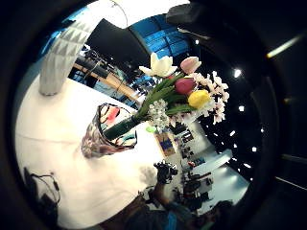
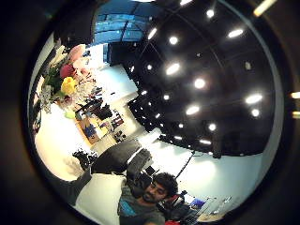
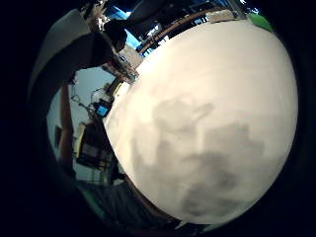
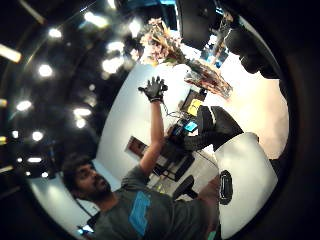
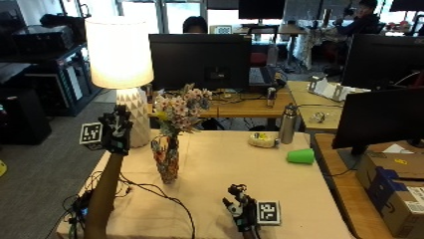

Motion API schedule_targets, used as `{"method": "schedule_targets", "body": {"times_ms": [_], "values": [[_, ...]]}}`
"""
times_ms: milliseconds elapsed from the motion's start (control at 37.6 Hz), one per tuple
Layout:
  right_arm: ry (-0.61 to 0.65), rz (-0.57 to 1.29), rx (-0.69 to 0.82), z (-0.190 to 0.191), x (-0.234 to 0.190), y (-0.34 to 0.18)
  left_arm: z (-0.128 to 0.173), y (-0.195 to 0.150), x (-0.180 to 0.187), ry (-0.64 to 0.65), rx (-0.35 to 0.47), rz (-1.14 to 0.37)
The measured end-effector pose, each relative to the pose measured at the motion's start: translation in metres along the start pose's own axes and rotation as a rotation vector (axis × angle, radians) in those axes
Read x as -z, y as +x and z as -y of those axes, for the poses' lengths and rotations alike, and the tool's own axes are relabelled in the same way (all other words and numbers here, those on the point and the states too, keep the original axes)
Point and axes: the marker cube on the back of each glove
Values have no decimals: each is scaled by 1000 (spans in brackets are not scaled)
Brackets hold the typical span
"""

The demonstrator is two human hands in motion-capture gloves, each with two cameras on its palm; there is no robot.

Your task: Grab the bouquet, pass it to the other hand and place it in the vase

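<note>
Right hand [image 5: 242,211] is held low over the near table [image 5: 218,164] edge, fingers relaxed and empty.
The bouquet [image 5: 180,108] of pale, pink and yellow blooms is seen upright in the patterned vase [image 5: 166,158], left of centre; the left hand [image 5: 116,130] is raised beside it, fingers spread, holding nothing.

A mixed bouquet of pale pink, white and yellow flowers on green stems [image 5: 180,110] stands upright in a tall patterned multicoloured glass vase [image 5: 166,158], which rests on the left part of the cream-topped table.
</note>
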Motion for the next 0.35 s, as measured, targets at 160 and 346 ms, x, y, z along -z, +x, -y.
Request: {"method": "schedule_targets", "body": {"times_ms": [160, 346], "values": [[-7, -64, 22, 1, 1, 5, -6, 2, -4, -1, 79, -76], [-18, 209, 193, 4, -9, -21, -11, 16, -10, -4, 76, -107]]}}
